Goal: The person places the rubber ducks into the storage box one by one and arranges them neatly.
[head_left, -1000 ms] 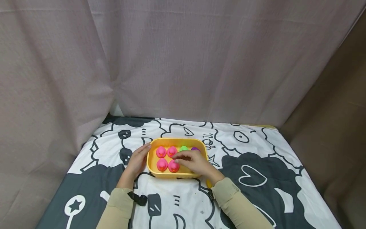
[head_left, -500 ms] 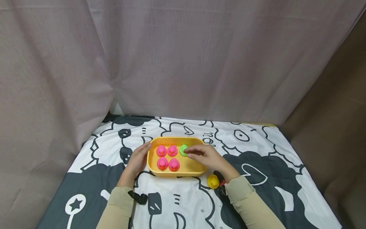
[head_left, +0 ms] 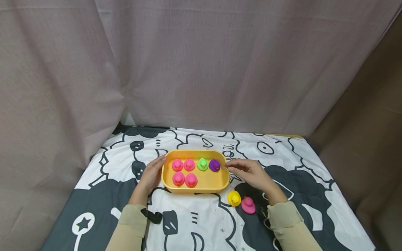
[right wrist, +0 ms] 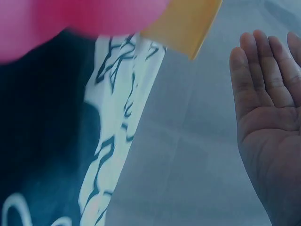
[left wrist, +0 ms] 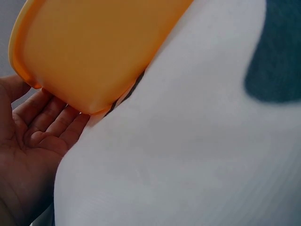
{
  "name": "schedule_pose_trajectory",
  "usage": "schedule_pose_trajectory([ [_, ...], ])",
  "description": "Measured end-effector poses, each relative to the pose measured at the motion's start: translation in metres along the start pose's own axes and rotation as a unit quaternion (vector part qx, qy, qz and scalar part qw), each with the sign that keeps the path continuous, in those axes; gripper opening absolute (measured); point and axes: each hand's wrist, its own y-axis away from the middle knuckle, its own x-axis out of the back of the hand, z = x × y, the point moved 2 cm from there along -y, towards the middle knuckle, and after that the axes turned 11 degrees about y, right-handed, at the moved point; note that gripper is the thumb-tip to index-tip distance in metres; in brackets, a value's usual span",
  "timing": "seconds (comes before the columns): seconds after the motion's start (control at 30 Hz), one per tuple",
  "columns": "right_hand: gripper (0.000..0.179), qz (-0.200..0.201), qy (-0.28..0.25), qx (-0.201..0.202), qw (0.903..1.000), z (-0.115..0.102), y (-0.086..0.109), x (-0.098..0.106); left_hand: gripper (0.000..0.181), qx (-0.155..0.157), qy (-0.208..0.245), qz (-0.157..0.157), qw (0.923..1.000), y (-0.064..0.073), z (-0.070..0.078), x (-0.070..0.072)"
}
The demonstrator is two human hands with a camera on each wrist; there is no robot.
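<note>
A yellow tray [head_left: 208,183] lies on the cloth, holding several pink rubber ducks [head_left: 191,180], a green rubber duck [head_left: 202,164] and a purple rubber duck [head_left: 215,165]. The ducks form two rows, the back one longer. My left hand [head_left: 152,176] is at the tray's left end, its loosely extended fingers [left wrist: 49,115] touching the outer wall. Beside the right rim is my right hand [head_left: 249,173], holding nothing; its fingers [right wrist: 265,70] look straight in the right wrist view.
Outside the tray's front right corner sit a yellow rubber duck [head_left: 234,198] and a darker pink rubber duck [head_left: 248,205], below the right wrist. A printed black and white cloth [head_left: 188,226] covers the surface. Grey curtains [head_left: 201,69] hang behind and at the sides.
My right hand has moved right, from over the ducks to beyond the tray's right rim. It uncovers the purple duck and the darker pink duck. The left hand stays at the tray.
</note>
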Motion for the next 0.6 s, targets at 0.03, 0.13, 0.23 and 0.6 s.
schedule_pose_trajectory([
  [0.03,0.024,0.005,0.001,-0.007,1.0000,0.002,0.003,0.002,0.054,0.001,-0.001,0.001,1.0000,0.000,0.000,0.000],
  [0.13,0.023,0.016,0.007,-0.028,0.9994,0.009,0.013,0.004,0.055,0.000,-0.002,-0.001,1.0000,0.000,0.001,0.000],
  [0.23,0.023,0.019,0.008,-0.044,0.9988,0.016,0.021,0.004,0.054,-0.001,-0.003,-0.001,1.0000,0.001,0.000,0.000],
  [0.6,0.028,-0.036,-0.021,-0.077,0.9961,0.036,0.044,-0.002,0.054,-0.005,-0.003,-0.002,1.0000,0.001,-0.001,0.001],
])
